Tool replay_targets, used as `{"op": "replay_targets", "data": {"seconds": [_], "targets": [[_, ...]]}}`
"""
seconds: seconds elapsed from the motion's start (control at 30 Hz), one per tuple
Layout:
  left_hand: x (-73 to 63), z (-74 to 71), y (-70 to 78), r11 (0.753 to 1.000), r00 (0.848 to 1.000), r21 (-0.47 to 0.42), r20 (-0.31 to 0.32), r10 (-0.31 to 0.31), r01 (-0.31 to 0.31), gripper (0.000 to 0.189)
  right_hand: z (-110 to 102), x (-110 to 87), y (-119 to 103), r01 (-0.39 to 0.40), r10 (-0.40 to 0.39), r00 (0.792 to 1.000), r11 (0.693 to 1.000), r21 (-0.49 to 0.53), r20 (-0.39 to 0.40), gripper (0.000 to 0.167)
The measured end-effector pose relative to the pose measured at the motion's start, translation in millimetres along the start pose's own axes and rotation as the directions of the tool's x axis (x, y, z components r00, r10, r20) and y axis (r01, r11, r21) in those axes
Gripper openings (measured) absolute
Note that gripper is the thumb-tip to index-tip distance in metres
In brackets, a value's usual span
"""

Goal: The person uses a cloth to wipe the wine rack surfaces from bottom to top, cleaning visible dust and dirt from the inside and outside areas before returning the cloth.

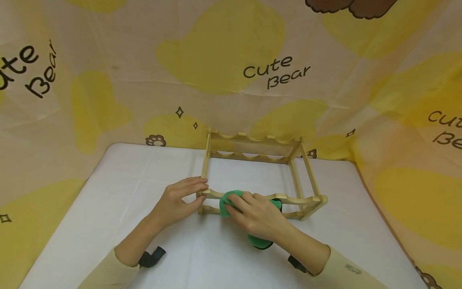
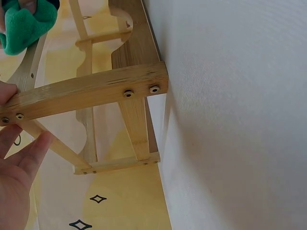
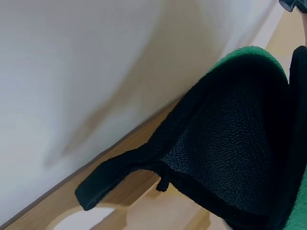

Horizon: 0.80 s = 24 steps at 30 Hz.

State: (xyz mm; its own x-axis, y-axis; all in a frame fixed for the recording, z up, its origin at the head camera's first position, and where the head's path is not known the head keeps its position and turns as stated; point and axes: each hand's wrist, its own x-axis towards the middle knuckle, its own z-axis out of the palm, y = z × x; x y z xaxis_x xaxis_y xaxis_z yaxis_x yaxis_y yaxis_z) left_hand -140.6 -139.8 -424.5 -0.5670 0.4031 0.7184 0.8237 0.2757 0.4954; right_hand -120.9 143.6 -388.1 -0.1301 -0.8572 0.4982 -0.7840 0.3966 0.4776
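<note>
A light wooden rack (image 1: 294, 200) with scalloped rails stands on the white table, seen in the head view. At its front left corner, my left hand (image 1: 180, 200) holds the frame between thumb and fingers; the left wrist view shows the screw heads on the end bar (image 2: 91, 91) beside these fingers. My right hand (image 1: 258, 214) grips a green cloth (image 1: 231, 197) over the middle of the upper front rail. Part of the cloth hangs below the hand. Up close in the right wrist view, the cloth (image 3: 230, 139) shows a dark underside, black edging and a loop.
The white table (image 1: 108, 224) extends on both sides of the rack. Behind it hangs a yellow and cream printed curtain (image 1: 216, 48), close to the rack's back rail (image 1: 252, 138). Dark straps (image 1: 152, 257) show at both wrists by the sleeves.
</note>
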Motion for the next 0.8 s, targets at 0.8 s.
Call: {"op": "replay_targets", "data": {"seconds": [0.8], "targets": [[0.5,1.0,-0.2,1.000,1.000,0.008,-0.004,0.006,-0.006,0.042,-35.1,-76.2,20.6,-0.105,0.105,0.994,0.994,0.038,0.024,0.031]]}}
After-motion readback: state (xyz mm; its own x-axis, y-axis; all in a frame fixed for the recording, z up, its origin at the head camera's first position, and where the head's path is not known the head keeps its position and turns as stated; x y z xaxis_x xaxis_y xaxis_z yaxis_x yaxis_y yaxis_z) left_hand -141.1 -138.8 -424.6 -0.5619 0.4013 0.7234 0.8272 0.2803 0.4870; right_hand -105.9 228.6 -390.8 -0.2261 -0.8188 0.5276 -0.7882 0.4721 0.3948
